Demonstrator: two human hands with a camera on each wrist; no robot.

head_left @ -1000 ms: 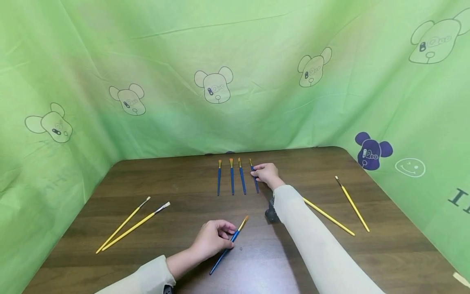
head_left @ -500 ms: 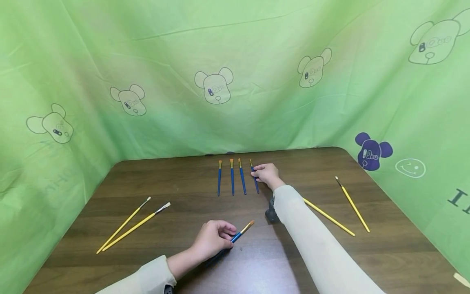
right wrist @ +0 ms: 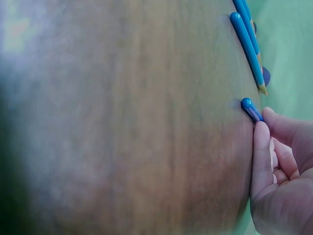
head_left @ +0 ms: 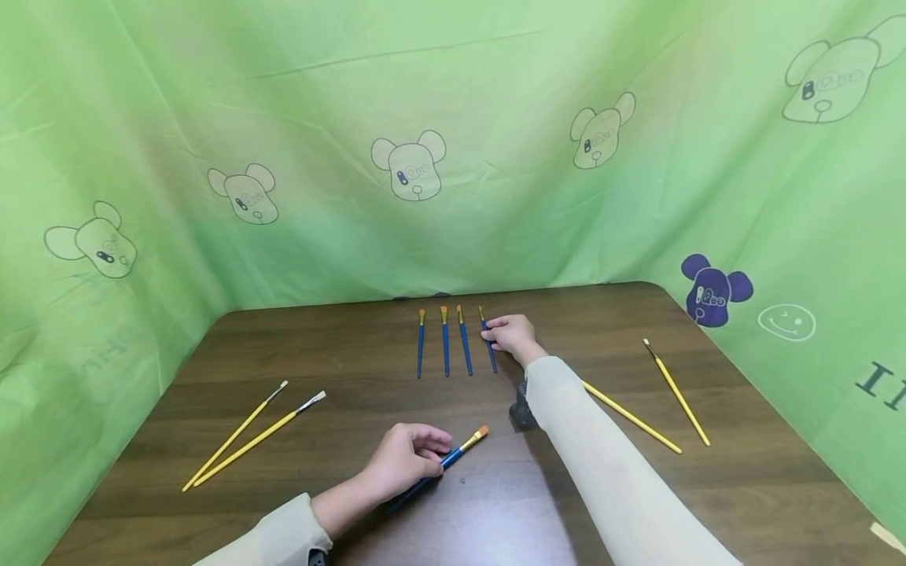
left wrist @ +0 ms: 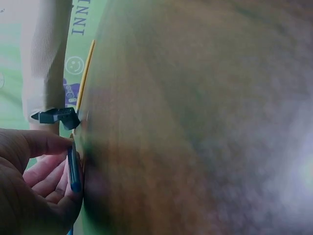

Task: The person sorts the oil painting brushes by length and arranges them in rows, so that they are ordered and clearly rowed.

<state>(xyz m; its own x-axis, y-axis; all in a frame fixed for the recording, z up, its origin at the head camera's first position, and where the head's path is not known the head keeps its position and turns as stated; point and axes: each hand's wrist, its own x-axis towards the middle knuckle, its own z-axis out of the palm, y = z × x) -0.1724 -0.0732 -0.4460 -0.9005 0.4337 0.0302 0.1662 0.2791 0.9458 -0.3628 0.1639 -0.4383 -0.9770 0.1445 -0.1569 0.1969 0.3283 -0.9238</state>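
Note:
Near the front middle of the table, my left hand point(head_left: 401, 465) pinches a blue paintbrush point(head_left: 451, 458) by its handle, orange bristles pointing away to the right. In the left wrist view part of that blue handle point(left wrist: 74, 169) shows between thumb and fingers. Farther back, my right hand point(head_left: 513, 336) pinches a thin blue paintbrush point(head_left: 493, 359) that lies at the right end of a row. The right wrist view shows its rounded handle end point(right wrist: 248, 105) at the fingertips. To its left lie three more blue paintbrushes, the nearest one point(head_left: 464, 343) roughly parallel to it.
Two yellow paintbrushes point(head_left: 259, 437) lie at the left, their handle ends close together. At the right are two more yellow ones; one point(head_left: 683, 398) is fully visible, the other point(head_left: 633, 417) partly hidden by the right sleeve. A green printed cloth point(head_left: 318, 236) hangs around the table.
The paintbrush in my left hand has swung so its bristles point more to the right and its handle goes under the hand. My right hand stays on its paintbrush.

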